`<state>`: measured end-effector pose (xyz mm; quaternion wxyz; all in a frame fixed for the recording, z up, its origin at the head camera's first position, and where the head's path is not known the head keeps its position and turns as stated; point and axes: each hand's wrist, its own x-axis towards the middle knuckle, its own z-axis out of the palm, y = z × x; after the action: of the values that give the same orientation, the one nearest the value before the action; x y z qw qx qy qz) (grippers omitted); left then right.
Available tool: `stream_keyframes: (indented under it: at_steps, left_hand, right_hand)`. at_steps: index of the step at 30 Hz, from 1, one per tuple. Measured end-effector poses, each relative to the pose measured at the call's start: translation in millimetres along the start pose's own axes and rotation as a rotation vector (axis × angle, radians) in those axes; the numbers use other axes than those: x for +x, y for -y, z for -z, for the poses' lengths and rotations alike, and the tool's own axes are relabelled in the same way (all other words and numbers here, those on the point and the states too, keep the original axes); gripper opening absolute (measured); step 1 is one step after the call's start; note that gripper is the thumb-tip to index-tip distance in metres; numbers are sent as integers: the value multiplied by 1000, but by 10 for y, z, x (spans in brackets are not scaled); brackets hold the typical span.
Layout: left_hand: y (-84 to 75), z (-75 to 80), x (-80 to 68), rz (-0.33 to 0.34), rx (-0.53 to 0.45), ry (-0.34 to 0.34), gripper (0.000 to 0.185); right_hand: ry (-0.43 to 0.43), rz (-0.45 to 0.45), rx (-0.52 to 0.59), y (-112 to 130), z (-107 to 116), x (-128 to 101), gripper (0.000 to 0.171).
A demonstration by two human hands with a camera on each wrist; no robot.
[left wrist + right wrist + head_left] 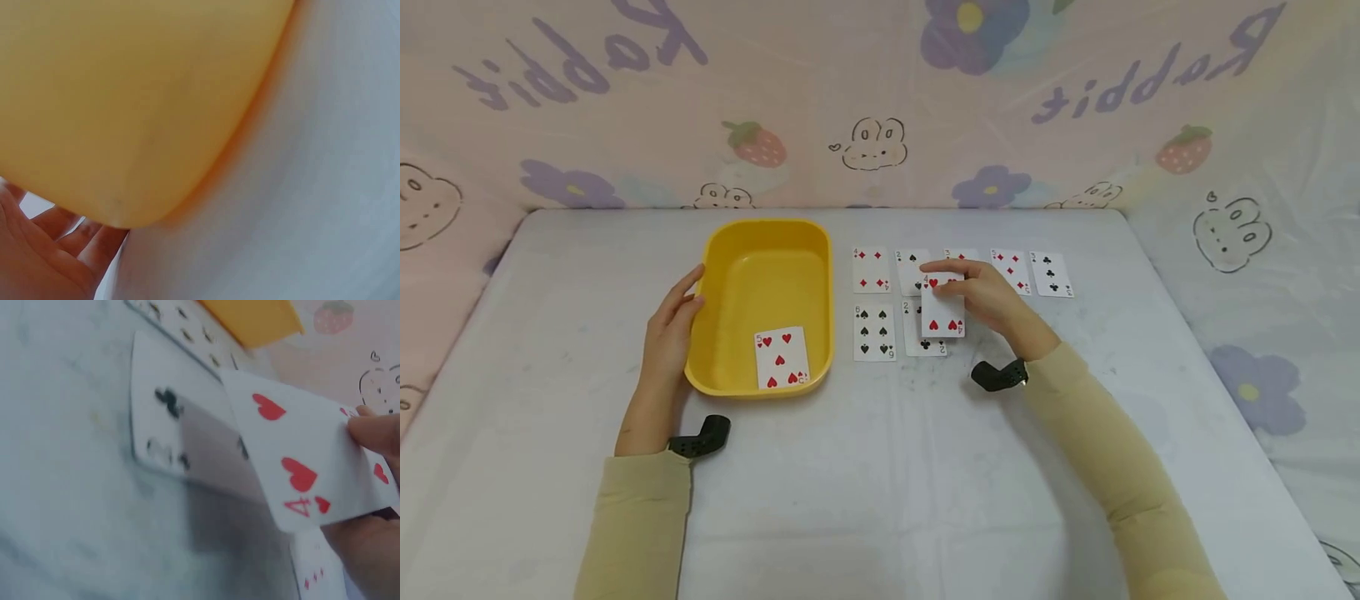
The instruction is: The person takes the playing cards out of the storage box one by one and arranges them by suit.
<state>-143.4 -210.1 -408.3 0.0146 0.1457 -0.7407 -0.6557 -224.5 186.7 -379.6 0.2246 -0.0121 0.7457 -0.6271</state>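
My right hand [996,307] pinches a four of hearts [942,310] between thumb and fingers. In the right wrist view that card is tilted above a two of clubs [147,394] and casts a shadow on it. On the left, my left hand [664,346] rests its extended fingers against the outside of a yellow plastic basin [830,308]. Those fingers lie along the basin's wall in the left wrist view. Inside the basin, near its front, a five of hearts [781,360] lies face up.
The back row holds a four of diamonds [871,271], a two of spades [910,268], a partly covered red card [958,253], a five of diamonds [1011,271] and a three of clubs [1051,275]. A six of spades [874,333] lies in front. Printed fabric [812,92] hangs behind the table.
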Motion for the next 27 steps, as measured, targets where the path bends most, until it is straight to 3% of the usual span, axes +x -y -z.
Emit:
stream_keyframes:
  at_steps: [6, 15, 22, 27]
  left_hand:
    - [-1, -26, -13, 2, -81, 6, 40]
    - [-11, 11, -3, 14, -43, -7, 41]
    - [-9, 19, -8, 7, -55, -4, 40]
    - [-10, 9, -17, 6, -61, 3, 40]
  right_hand:
    - [-40, -34, -11, -122, 220, -55, 43]
    - [-64, -68, -124, -306, 355, -137, 41]
    - [-106, 25, -355, -411, 334, -168, 36]
    - [-124, 99, -400, -445, 297, -175, 34]
